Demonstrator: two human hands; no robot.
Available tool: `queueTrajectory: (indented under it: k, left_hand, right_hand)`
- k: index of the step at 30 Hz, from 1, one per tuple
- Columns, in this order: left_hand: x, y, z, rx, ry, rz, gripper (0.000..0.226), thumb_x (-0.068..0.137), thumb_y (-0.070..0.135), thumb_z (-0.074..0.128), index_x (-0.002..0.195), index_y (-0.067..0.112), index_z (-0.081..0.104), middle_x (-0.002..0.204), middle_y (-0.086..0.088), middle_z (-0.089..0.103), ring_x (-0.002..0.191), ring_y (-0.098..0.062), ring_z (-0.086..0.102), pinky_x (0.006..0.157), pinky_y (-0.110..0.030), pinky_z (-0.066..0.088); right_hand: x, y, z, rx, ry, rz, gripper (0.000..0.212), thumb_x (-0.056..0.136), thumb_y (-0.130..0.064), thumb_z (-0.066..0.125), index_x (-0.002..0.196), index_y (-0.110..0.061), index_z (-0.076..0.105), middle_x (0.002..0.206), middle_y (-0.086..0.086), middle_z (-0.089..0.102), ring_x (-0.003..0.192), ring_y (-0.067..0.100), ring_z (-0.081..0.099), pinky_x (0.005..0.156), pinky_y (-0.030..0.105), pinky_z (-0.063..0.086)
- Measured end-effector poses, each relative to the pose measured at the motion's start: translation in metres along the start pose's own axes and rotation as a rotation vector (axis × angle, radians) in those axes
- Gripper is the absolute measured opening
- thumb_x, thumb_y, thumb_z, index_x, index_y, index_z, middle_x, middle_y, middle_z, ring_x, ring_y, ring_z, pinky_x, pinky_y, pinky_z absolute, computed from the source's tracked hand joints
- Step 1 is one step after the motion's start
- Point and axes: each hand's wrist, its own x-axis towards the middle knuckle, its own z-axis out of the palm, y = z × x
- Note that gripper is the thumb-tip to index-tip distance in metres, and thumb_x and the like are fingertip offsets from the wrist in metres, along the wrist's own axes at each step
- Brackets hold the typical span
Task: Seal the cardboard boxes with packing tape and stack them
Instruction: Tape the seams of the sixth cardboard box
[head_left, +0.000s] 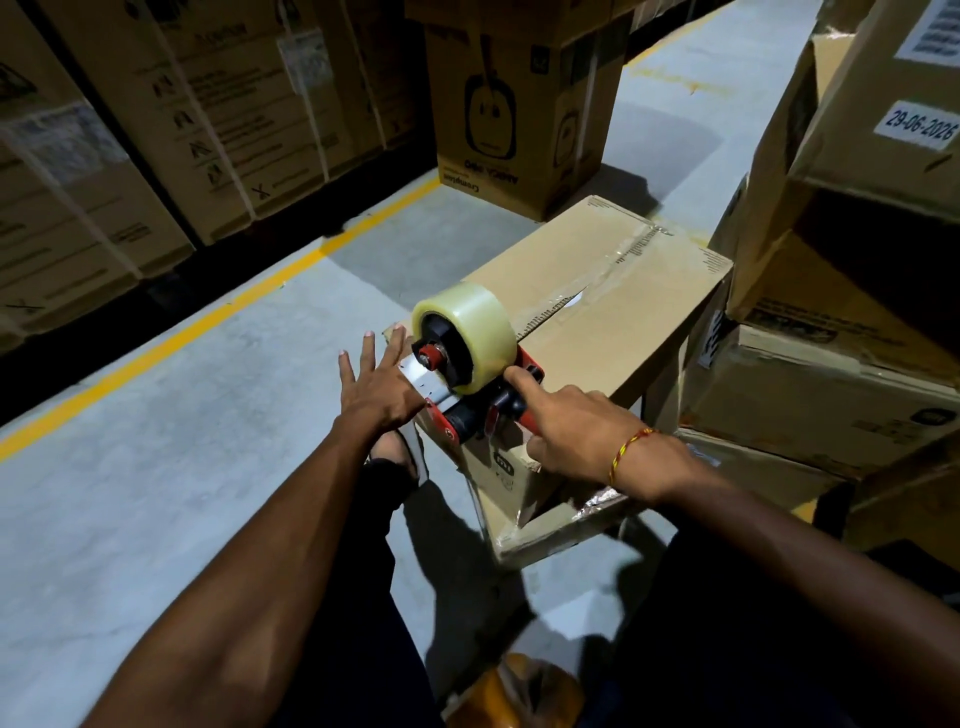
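Your right hand (576, 431) grips the tape dispenser (467, 358) on the box (613, 291) edge. Your left hand (376, 387) lies flat and open beside it, fingers spread.

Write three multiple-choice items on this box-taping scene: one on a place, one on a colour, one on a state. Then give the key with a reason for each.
1. Where is the tape dispenser?
A. on the floor
B. at the near end of the box
C. on the stack at the right

2. What colour is the line painted on the floor?
A. white
B. blue
C. yellow

3. How is the left hand?
A. flat, fingers spread, by the box's near corner
B. curled round the tape roll
C. hanging away from the box

Key:
1 B: the dispenser sits on the box's near top edge, with the right hand gripping its handle and the forefinger stretched along it.
2 C: a yellow stripe runs across the grey floor, alongside the stacked cartons on the left.
3 A: the fingers are straight and splayed against the corner, beside the dispenser.
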Motion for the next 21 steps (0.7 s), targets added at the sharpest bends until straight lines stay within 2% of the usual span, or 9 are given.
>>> queueTrajectory:
  k: [2,5,9,11,13,15,18,21]
  left_hand:
    - [-0.002,0.003,-0.003,-0.019,-0.04,0.004,0.088,0.099,0.055,0.046,0.16,0.025,-0.009,0.167,0.006,-0.02,0.152,-0.027,-0.024,0.12,-0.056,-0.014]
    - [0.0,0.003,-0.002,-0.029,-0.058,0.016,0.085,0.097,0.071,0.029,0.16,0.029,-0.01,0.166,0.009,-0.023,0.152,-0.03,-0.023,0.118,-0.058,-0.016]
    - [-0.004,0.008,-0.008,0.007,-0.055,0.004,0.075,0.103,0.052,0.029,0.161,0.026,-0.011,0.166,0.007,-0.023,0.152,-0.031,-0.023,0.119,-0.061,-0.015]
    - [-0.005,0.011,-0.006,0.039,-0.032,0.01,0.077,0.103,0.053,0.031,0.161,0.024,-0.011,0.166,0.004,-0.023,0.152,-0.031,-0.024,0.118,-0.061,-0.015]
    - [-0.008,0.015,0.004,0.038,-0.045,0.067,0.088,0.098,0.061,0.04,0.161,0.025,-0.009,0.166,0.003,-0.022,0.151,-0.029,-0.025,0.117,-0.061,-0.017]
    - [-0.013,0.019,0.022,0.016,-0.046,0.152,0.092,0.092,0.069,0.047,0.161,0.031,-0.002,0.168,0.006,-0.018,0.151,-0.022,-0.028,0.117,-0.058,-0.019]
    - [-0.015,0.022,0.03,-0.003,-0.024,0.18,0.086,0.088,0.076,0.038,0.16,0.04,0.007,0.169,0.01,-0.009,0.15,-0.018,-0.03,0.116,-0.058,-0.018]
    - [-0.016,0.025,0.024,0.025,-0.051,0.166,0.083,0.093,0.072,0.04,0.16,0.039,0.004,0.168,0.007,-0.014,0.151,-0.02,-0.028,0.117,-0.058,-0.017]
  right_hand:
    - [-0.005,0.005,-0.002,-0.012,-0.02,-0.003,0.072,0.096,-0.019,0.054,0.154,-0.032,0.013,0.095,0.011,0.045,0.101,0.043,0.056,0.081,0.044,0.043]
    - [-0.019,0.012,-0.002,-0.037,-0.036,-0.013,0.073,0.096,-0.019,0.054,0.154,-0.033,0.012,0.095,0.012,0.051,0.102,0.044,0.058,0.085,0.047,0.044]
    - [-0.032,0.016,0.0,-0.053,-0.039,-0.017,0.071,0.095,-0.018,0.053,0.15,-0.033,0.013,0.105,0.017,0.061,0.106,0.045,0.058,0.093,0.054,0.044]
    - [-0.034,0.014,0.001,-0.059,-0.026,-0.006,0.072,0.095,-0.018,0.054,0.151,-0.033,0.012,0.107,0.017,0.062,0.108,0.045,0.058,0.095,0.055,0.044]
    - [-0.037,0.014,0.002,-0.059,-0.015,-0.003,0.072,0.097,-0.018,0.054,0.153,-0.033,0.011,0.107,0.016,0.061,0.108,0.043,0.059,0.093,0.052,0.046]
    - [-0.04,0.014,0.004,-0.05,0.005,0.004,0.072,0.098,-0.018,0.054,0.154,-0.034,0.01,0.1,0.011,0.056,0.105,0.04,0.06,0.082,0.045,0.044]
    - [-0.043,0.014,0.008,-0.055,0.013,0.01,0.072,0.099,-0.019,0.053,0.154,-0.034,0.01,0.099,0.009,0.052,0.106,0.042,0.059,0.078,0.042,0.041]
    - [-0.042,0.014,0.005,-0.052,0.0,0.02,0.07,0.098,-0.019,0.053,0.153,-0.034,0.012,0.097,0.009,0.048,0.107,0.045,0.057,0.081,0.044,0.043]
